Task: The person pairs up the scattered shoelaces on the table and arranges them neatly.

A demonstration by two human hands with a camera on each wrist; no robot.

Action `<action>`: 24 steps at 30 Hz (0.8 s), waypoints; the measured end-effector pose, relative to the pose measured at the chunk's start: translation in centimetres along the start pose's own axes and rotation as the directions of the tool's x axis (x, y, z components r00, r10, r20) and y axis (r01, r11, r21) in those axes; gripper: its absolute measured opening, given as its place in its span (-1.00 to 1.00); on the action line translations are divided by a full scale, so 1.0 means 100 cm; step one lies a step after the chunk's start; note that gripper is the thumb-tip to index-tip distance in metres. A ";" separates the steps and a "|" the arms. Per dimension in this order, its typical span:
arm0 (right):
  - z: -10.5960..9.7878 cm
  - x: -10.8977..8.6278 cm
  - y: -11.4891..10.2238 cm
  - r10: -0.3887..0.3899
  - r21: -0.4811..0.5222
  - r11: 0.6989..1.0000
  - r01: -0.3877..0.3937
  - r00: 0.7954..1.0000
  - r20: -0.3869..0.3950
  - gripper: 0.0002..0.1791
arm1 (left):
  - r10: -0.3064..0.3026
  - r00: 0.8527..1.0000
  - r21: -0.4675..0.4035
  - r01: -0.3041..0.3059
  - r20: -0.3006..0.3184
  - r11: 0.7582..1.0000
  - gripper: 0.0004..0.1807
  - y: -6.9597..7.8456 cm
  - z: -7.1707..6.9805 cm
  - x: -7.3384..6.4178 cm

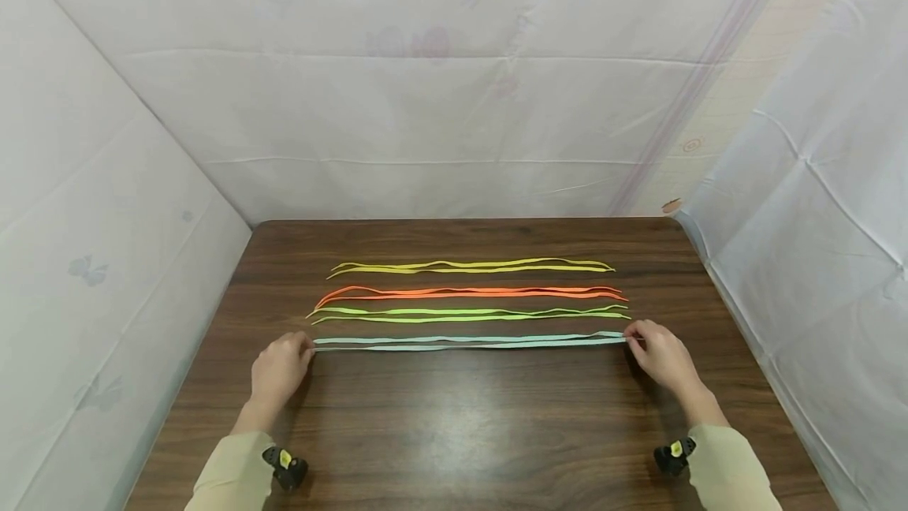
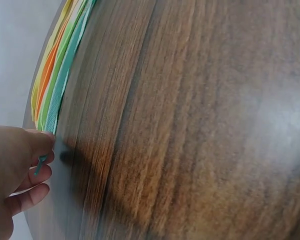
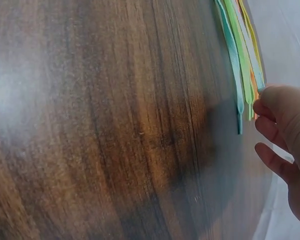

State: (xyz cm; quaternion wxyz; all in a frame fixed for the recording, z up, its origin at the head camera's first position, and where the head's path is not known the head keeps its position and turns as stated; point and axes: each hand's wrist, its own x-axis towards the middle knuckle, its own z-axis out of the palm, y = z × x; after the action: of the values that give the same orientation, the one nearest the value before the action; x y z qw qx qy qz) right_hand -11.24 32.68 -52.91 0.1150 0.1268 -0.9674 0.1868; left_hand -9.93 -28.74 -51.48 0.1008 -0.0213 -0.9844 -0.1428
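Observation:
Light blue flat shoelaces (image 1: 426,348) stretch in two side-by-side strands across the table between my hands. My left hand (image 1: 280,367) pinches them at their left end with thumb and fingertips; in the left wrist view a teal lace tip (image 2: 39,166) pokes out below the thumb. At the other end my right hand (image 1: 664,355) pinches one strand between thumb and index finger. Beside it, in the right wrist view, a second teal tip (image 3: 240,122) hangs free. Just beyond lie green laces (image 1: 426,320), then orange laces (image 1: 440,296), then yellow laces (image 1: 496,269), roughly parallel.
The dark wooden table (image 1: 454,416) has rounded far corners. White patterned cloth (image 1: 426,117) hangs behind it and along both sides. A small black camera (image 1: 287,465) sits at my left wrist, another black camera (image 1: 674,457) at the right.

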 end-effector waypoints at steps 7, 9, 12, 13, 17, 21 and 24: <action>0.002 0.002 0.001 0.004 -0.039 0.999 -0.003 1.000 0.026 -0.88 | -0.028 0.999 0.005 0.028 0.037 1.000 -0.92 -0.001 -0.001 0.004; 0.003 0.002 0.002 -0.002 -0.049 0.999 0.003 1.000 0.024 -0.89 | -0.038 0.998 0.005 0.038 0.049 0.999 -0.93 -0.001 -0.001 0.005; 0.005 0.003 0.003 -0.016 -0.061 0.998 0.017 1.000 0.018 -0.89 | -0.053 0.997 0.008 0.052 0.057 0.999 -0.94 -0.002 -0.001 0.005; 0.006 0.003 0.004 -0.019 -0.063 0.998 0.020 1.000 0.016 -0.89 | -0.057 0.997 0.009 0.056 0.059 0.998 -0.94 -0.002 -0.001 0.005; 0.008 0.004 0.005 -0.016 -0.073 0.997 0.017 1.000 0.020 -0.88 | -0.067 0.996 0.011 0.067 0.056 0.998 -0.94 -0.003 0.000 0.006; 0.010 0.005 0.005 0.002 -0.084 0.996 0.001 0.999 0.033 -0.88 | -0.077 0.995 0.012 0.076 0.061 0.997 -0.94 -0.003 0.001 0.006; 0.011 0.006 0.005 0.009 -0.099 0.995 -0.005 0.999 0.042 -0.89 | -0.087 0.994 0.016 0.086 0.067 0.996 -0.94 -0.003 0.002 0.006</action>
State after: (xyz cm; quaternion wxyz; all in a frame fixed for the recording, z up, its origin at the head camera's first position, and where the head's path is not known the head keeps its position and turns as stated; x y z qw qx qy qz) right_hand -12.16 32.59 -53.90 0.1002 0.1216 -0.9780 0.1364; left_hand -10.56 -28.98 -51.64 0.0614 0.0172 -0.9881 -0.1398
